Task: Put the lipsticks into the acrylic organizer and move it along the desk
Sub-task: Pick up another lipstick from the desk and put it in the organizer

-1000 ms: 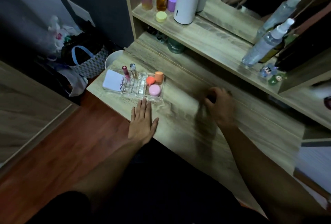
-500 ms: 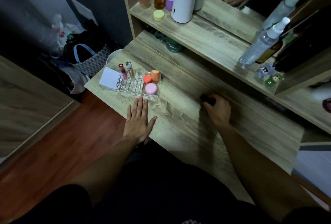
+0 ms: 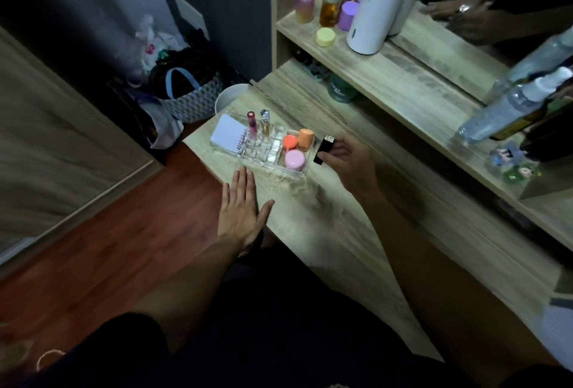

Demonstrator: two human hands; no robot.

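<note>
A clear acrylic organizer (image 3: 269,160) sits near the left end of the wooden desk (image 3: 338,226). A pink lipstick (image 3: 251,122) and a silver-capped lipstick (image 3: 265,121) stand upright in its grid slots. A white compact (image 3: 228,133) lies at its left end, and three small jars (image 3: 294,149) in orange and pink fill its right end. My right hand (image 3: 348,162) holds a black lipstick (image 3: 324,149) just right of the organizer, above the desk. My left hand (image 3: 240,215) lies flat on the desk in front of the organizer, fingers spread, not touching it.
A raised shelf (image 3: 403,83) behind the desk carries bottles, a white cylinder (image 3: 376,9) and spray bottles (image 3: 511,105), with a mirror behind. A green jar (image 3: 341,90) sits under the shelf. A white bin (image 3: 231,97) and a patterned bag (image 3: 189,99) stand on the floor to the left.
My right hand picked the black lipstick off the desk's middle and carried it left, up to the organizer's right side. My left hand stayed flat on the desk.
</note>
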